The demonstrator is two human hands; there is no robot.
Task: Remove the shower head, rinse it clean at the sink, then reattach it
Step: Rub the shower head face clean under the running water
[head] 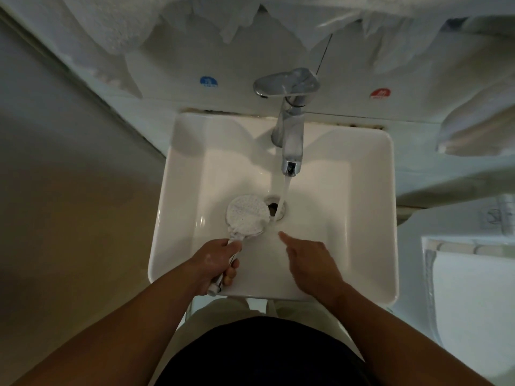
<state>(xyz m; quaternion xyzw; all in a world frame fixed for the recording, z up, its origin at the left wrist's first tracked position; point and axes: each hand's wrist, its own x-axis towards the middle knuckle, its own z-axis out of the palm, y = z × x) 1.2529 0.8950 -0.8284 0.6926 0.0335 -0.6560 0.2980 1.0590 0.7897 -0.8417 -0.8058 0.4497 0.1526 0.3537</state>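
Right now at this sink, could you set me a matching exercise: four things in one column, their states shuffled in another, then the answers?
1. white round plastic shower head
2. chrome metal faucet
3. left hand
4. right hand

A. pours water toward the drain
B. grips the handle
C. nozzles up, left of the water
D. forefinger out, holds nothing

Pairs: 1-C, 2-A, 3-B, 4-D

Left hand point(216, 264) grips the shower head point(248, 215) by its handle; right hand point(312, 266) hovers, index finger extended.
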